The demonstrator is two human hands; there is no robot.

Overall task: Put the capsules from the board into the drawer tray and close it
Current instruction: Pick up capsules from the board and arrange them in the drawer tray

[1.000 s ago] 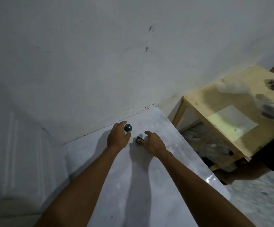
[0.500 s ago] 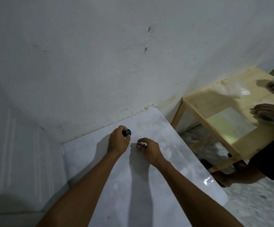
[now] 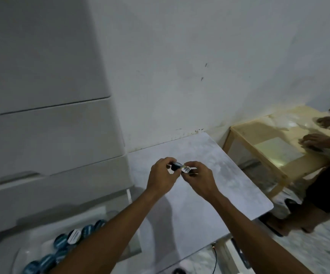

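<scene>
Capsules are in both hands above the pale board [image 3: 209, 186] — a dark one [image 3: 175, 165] pinched in the fingers of the left hand [image 3: 163, 177], and a white-topped one [image 3: 185, 169] pinched in the right hand [image 3: 198, 181]. The two hands sit close together, the capsules almost touching. Down at the lower left, past the left forearm, the open drawer tray [image 3: 27, 254] holds a row of blue-topped capsules [image 3: 75, 236]. Further right stands a wooden table [image 3: 268, 147], where another person's hands [image 3: 316, 140] rest.
</scene>
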